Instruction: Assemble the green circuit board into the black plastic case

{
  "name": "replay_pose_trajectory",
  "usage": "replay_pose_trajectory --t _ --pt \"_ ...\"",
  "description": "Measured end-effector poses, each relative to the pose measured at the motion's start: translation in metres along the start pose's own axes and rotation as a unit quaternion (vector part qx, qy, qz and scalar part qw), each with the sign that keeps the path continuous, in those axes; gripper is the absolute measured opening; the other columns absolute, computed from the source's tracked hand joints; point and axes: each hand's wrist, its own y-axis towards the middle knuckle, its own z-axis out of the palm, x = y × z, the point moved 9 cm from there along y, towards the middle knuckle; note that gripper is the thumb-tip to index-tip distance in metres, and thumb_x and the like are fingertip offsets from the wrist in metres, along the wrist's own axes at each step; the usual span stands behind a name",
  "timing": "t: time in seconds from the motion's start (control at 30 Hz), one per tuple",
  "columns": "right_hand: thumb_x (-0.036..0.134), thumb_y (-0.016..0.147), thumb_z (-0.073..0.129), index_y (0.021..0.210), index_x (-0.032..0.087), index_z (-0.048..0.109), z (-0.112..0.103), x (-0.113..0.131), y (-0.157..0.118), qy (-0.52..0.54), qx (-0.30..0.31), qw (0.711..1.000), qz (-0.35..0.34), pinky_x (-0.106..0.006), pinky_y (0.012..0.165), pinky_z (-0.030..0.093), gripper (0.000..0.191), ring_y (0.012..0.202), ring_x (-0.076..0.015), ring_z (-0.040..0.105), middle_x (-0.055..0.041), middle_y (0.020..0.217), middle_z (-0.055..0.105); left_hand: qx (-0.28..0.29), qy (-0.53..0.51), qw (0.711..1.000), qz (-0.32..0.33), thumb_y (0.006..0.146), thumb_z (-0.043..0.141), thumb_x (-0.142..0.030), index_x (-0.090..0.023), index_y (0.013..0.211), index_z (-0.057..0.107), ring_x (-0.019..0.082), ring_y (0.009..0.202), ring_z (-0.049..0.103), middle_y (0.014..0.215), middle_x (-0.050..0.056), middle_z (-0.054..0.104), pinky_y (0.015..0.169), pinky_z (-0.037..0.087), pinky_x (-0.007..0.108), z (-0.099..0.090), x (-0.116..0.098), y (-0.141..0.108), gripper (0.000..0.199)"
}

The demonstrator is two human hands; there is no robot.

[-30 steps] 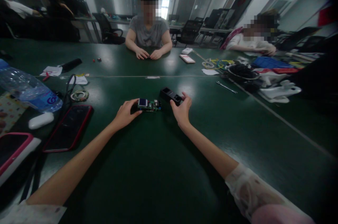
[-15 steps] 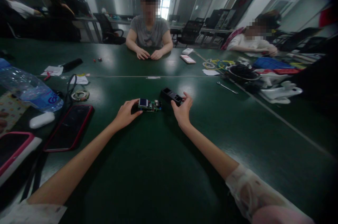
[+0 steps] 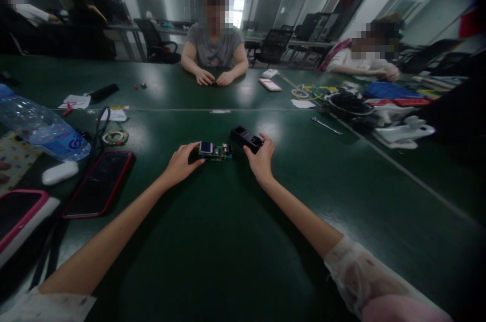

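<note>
A green circuit board (image 3: 219,153) with a small screen at its left end lies low over the table, its left end gripped between the thumb and fingers of my left hand (image 3: 182,162). To its right is a black plastic case (image 3: 246,138) with rectangular openings, tilted down toward the right. My right hand (image 3: 262,158) holds the right end of this case, thumb on the near side and fingers on the far side. The board and the case are close together with a narrow gap between them.
On the left are a water bottle (image 3: 45,124), a white earbud case (image 3: 59,173) and a red-edged phone (image 3: 99,184). A wrench (image 3: 326,126) lies at right, near cables (image 3: 315,93) and a white tool-like object (image 3: 404,132). A person (image 3: 215,43) sits opposite.
The fingers and thumb of my right hand have shifted very slightly on the black case. My left hand and the circuit board stay in place.
</note>
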Motion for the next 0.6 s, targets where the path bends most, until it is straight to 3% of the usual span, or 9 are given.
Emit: replay_pose_trajectory --t 0.2,0.6 --pt "0.018 0.075 0.063 0.121 0.014 0.042 0.002 -0.005 0.002 -0.012 -0.003 1.0 -0.015 -0.05 0.101 0.037 0.05 0.115 -0.0291 0.045 -0.0151 0.121 0.047 -0.005 -0.001 1.0 0.004 0.087 0.057 -0.036 -0.025 0.135 0.04 0.028 0.12 0.049 0.132 0.009 0.051 0.097 0.042 0.05 0.0 0.0 0.001 0.053" --pt "0.022 0.075 0.065 0.115 0.014 0.048 0.004 -0.014 0.002 0.025 -0.011 1.0 0.015 -0.047 0.097 0.042 0.044 0.108 -0.0264 0.051 -0.0136 0.114 0.053 0.006 -0.002 1.0 -0.003 0.087 0.057 -0.036 -0.026 0.137 0.039 0.028 0.121 0.048 0.134 0.009 0.05 0.098 0.042 0.051 0.001 0.001 0.001 0.054"
